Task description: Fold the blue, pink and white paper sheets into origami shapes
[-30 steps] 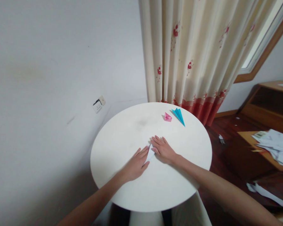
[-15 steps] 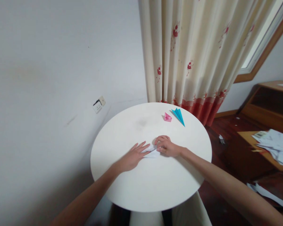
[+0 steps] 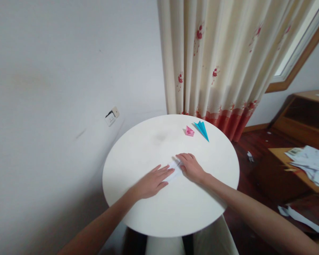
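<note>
A small piece of folded white paper (image 3: 174, 173) lies on the round white table (image 3: 164, 216) between my hands. My left hand (image 3: 152, 180) rests flat over the paper's left part, its fingers stretched out. At the right end, my right hand (image 3: 192, 168) lies over the paper with fingers extended and thumb apart, pressing on it. Part of the paper is hidden under both hands. Toward the table's far edge are a small pink folded paper piece (image 3: 189, 131) and a blue paper plane (image 3: 202, 131).
A wall with a socket (image 3: 110, 119) stands to the left. Behind the table hangs a flowered curtain (image 3: 215, 60). On the right, a pile of papers (image 3: 312, 164) lies on a wooden surface, and scraps (image 3: 250, 156) are on the floor.
My right hand has gone from a curled grip on a raised paper edge to lying flatter. The raised edge is now down. My left hand has shifted slightly right along the paper.
</note>
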### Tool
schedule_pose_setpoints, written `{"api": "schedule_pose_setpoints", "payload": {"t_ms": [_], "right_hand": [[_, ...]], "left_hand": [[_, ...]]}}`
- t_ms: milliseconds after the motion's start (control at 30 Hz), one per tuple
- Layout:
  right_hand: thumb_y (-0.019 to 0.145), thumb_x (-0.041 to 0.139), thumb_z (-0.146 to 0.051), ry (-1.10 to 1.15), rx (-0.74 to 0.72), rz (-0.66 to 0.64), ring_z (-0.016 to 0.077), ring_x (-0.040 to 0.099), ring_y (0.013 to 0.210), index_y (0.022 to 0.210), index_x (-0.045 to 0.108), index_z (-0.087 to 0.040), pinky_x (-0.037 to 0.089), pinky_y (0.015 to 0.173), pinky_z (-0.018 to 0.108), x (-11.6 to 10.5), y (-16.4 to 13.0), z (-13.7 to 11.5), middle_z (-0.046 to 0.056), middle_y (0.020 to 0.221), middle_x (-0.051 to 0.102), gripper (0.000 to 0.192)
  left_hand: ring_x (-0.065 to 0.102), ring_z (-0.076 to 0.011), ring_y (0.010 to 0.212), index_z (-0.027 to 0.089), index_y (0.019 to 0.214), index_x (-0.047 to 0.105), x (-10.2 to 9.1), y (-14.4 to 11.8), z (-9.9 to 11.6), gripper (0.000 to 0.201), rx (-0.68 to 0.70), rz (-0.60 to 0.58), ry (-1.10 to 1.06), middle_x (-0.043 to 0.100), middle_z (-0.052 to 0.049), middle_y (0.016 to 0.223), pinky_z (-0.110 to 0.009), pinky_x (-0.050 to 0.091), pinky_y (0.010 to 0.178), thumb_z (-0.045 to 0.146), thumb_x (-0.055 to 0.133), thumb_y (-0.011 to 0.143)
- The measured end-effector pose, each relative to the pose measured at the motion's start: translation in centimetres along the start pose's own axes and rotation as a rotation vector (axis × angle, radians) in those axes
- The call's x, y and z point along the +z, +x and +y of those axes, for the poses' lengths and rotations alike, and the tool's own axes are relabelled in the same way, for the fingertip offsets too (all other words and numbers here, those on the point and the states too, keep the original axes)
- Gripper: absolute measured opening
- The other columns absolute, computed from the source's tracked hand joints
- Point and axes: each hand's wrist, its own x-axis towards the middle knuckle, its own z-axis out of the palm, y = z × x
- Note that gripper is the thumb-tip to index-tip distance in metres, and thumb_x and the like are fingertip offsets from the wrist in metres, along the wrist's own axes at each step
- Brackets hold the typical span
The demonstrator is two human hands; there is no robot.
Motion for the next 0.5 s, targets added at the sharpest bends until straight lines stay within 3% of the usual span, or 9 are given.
{"api": "schedule_pose_setpoints", "payload": {"t_ms": [133, 233, 367, 500], "right_hand": [[0.107, 0.035, -0.042, -0.088, -0.085, -0.146, 0.0287, 0.030, 0.151, 0.154, 0.042, -0.016, 0.020, 0.122, 0.055, 0.6, -0.8, -0.5, 0.017, 0.162, 0.037, 0.054], [0.105, 0.035, -0.056, -0.116, -0.094, -0.209, 0.0307, 0.023, 0.154, 0.159, 0.031, -0.013, 0.015, 0.124, 0.058, 0.6, -1.0, -0.4, 0.019, 0.165, 0.027, 0.070], [0.104, 0.034, -0.059, -0.131, -0.100, -0.239, 0.0312, 0.023, 0.154, 0.160, 0.028, -0.011, 0.017, 0.123, 0.057, 0.4, -1.0, -0.5, 0.019, 0.166, 0.025, 0.074], [0.106, 0.038, -0.047, -0.203, -0.020, -0.161, 0.0325, 0.030, 0.151, 0.156, 0.038, -0.009, 0.025, 0.120, 0.055, 1.0, -1.4, -1.7, 0.020, 0.163, 0.032, 0.063]], "left_hand": [[0.017, -0.0223, 0.157, 0.031, 0.162, 0.021, 1.1, 0.0, 0.1, 0.062, 0.023, -0.010, 0.067, 0.023, -0.004, 0.168, -0.049, 0.011, 0.128, 0.041, 0.044, 0.105], [0.025, -0.0221, 0.155, 0.029, 0.161, 0.025, 1.2, -0.1, -0.5, 0.063, 0.046, 0.015, 0.080, 0.029, -0.005, 0.166, -0.044, 0.018, 0.127, 0.043, 0.048, 0.104], [0.043, -0.0189, 0.146, 0.029, 0.156, 0.039, 1.2, -0.3, -1.8, 0.050, 0.060, 0.074, 0.138, 0.044, -0.003, 0.159, -0.036, 0.032, 0.122, 0.029, 0.042, 0.106], [0.044, -0.0165, 0.145, 0.026, 0.149, 0.048, 0.9, -0.3, -2.3, 0.052, 0.073, 0.076, 0.239, 0.048, -0.002, 0.156, -0.038, 0.028, 0.124, 0.010, 0.034, 0.103]]}}
